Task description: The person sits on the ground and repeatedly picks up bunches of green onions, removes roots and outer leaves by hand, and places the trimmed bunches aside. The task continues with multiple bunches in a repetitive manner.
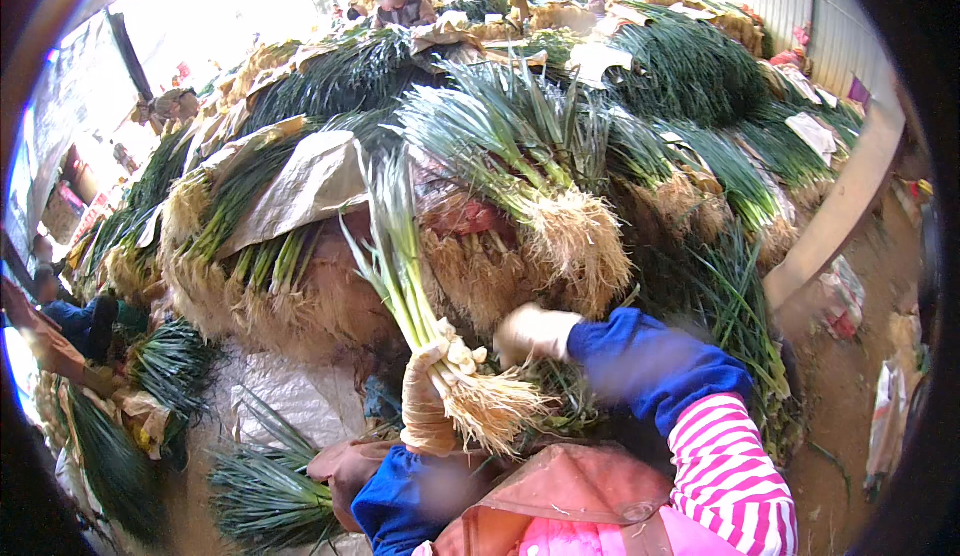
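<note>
In my gloved left hand (426,406) is a bunch of long green onions (405,278). The fingers wrap around its pale lower stems, leaves pointing up and away, with tan roots (499,410) hanging out towards the right. My right hand (534,333), in a light glove and blurred, is just right of the white bulb ends; its fingers are too unclear to show whether it holds anything. Loose green trimmings (562,387) lie below it. Beyond both hands, a larger onion bundle (517,151) rests on the stack with its bushy roots facing me.
Stacked onions (690,61) and pale sacking sheets (307,181) fill the space ahead. A curved tan strip (840,211) crosses at right. More onions (277,488) lie at lower left, beside my reddish-brown apron (562,481). Other people (405,8) sit farther back; one (75,316) is at left.
</note>
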